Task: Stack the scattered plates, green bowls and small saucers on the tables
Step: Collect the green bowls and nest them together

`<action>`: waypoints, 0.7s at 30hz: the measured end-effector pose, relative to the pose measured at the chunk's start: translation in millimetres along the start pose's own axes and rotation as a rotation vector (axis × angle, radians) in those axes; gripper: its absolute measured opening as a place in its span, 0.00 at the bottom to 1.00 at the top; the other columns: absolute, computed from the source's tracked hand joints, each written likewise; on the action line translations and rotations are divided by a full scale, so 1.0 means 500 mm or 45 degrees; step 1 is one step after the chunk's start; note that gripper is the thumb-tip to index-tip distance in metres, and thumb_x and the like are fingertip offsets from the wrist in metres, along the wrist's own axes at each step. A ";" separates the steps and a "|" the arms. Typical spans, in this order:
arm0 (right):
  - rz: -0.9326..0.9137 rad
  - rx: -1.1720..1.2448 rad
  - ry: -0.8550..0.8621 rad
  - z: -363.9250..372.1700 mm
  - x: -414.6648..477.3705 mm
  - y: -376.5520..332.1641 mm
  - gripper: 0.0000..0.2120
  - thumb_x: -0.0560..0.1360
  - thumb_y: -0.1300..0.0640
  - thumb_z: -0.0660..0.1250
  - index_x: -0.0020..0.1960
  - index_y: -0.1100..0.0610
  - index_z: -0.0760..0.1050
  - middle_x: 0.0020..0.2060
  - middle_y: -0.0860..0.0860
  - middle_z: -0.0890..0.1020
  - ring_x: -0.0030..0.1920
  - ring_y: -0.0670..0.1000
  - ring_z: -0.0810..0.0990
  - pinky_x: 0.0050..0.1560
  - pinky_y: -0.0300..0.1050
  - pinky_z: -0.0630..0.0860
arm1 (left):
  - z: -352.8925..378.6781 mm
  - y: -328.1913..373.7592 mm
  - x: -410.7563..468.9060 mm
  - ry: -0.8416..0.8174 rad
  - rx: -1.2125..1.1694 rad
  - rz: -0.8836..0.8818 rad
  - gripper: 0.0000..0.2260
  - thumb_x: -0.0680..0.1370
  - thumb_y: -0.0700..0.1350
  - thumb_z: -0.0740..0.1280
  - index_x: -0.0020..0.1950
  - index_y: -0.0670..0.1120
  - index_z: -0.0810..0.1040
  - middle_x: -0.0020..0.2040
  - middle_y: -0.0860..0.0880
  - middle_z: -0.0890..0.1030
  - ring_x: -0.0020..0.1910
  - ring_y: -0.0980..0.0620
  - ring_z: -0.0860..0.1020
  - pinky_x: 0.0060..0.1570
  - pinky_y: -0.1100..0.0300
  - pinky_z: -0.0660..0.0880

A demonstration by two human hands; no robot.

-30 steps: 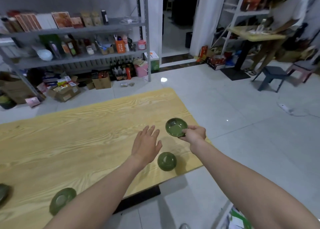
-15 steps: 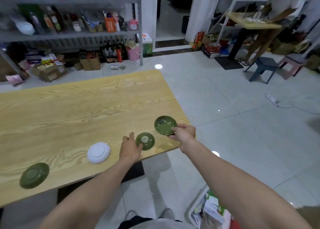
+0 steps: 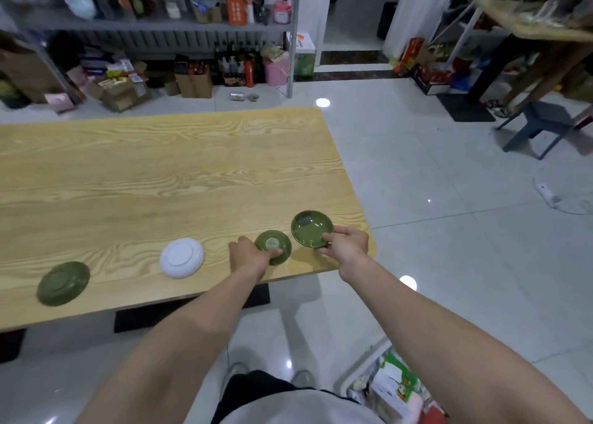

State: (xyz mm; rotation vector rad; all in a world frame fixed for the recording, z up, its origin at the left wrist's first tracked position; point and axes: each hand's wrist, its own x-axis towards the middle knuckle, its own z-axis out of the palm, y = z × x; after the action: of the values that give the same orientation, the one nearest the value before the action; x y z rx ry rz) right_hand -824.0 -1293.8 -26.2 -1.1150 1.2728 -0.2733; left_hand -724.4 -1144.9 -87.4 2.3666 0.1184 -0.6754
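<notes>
Crockery of this sort is, I judge, stiff, glazed and slick. It looks light enough for one hand, yet quick to chip if it knocks a neighbour or drops to the tiled floor (image 3: 449, 263).

The right hand (image 3: 345, 245) has its grip clamped on the upright green bowl (image 3: 312, 229), pinching the rim at about four o'clock. It holds the bowl over the near right corner of the surface (image 3: 160, 173).

Just beside that bowl, at its nine o'clock, the overturned green bowl (image 3: 273, 247) sits foot-ring up on the wood. The left hand (image 3: 248, 255) has its grip curled round this bowl's near edge, at about seven o'clock.

Further along at nine o'clock lies the white saucer (image 3: 182, 258). Well apart from it, near the left edge, is the green plate (image 3: 63, 283). Both are bottom up.

The overturned bowl probably needs turning over before it will nest. The rim is the place to take it, thumb and fingers opposed, because the smooth curved wall offers little purchase. One bowl should be set into the other gently and with rims level, not dropped.
</notes>
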 end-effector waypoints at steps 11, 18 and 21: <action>0.054 -0.084 0.023 0.009 0.046 0.013 0.11 0.74 0.70 0.70 0.54 0.60 0.77 0.51 0.59 0.82 0.30 0.52 0.83 0.39 0.43 0.82 | 0.011 0.038 0.016 0.016 0.041 -0.149 0.32 0.59 0.62 0.81 0.50 0.42 0.76 0.59 0.45 0.72 0.53 0.41 0.77 0.51 0.49 0.79; 0.088 -0.085 0.031 0.004 0.068 0.015 0.12 0.73 0.71 0.70 0.55 0.61 0.77 0.53 0.60 0.81 0.31 0.54 0.84 0.37 0.43 0.83 | 0.015 0.031 0.046 -0.041 -0.029 -0.194 0.34 0.52 0.61 0.82 0.48 0.42 0.77 0.56 0.44 0.76 0.50 0.43 0.78 0.49 0.49 0.80; 0.107 -0.080 0.026 0.001 0.067 0.015 0.12 0.73 0.72 0.70 0.53 0.61 0.76 0.54 0.60 0.81 0.37 0.58 0.85 0.38 0.46 0.83 | 0.014 0.031 0.051 -0.081 -0.124 -0.194 0.34 0.49 0.59 0.83 0.46 0.43 0.77 0.54 0.44 0.78 0.48 0.44 0.80 0.47 0.49 0.81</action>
State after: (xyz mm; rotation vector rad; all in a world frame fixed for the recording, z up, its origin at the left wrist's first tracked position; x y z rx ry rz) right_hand -815.1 -1313.9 -52.9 -1.1114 1.3506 -0.1833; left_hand -701.4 -1163.5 -95.6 2.2561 0.2995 -0.7987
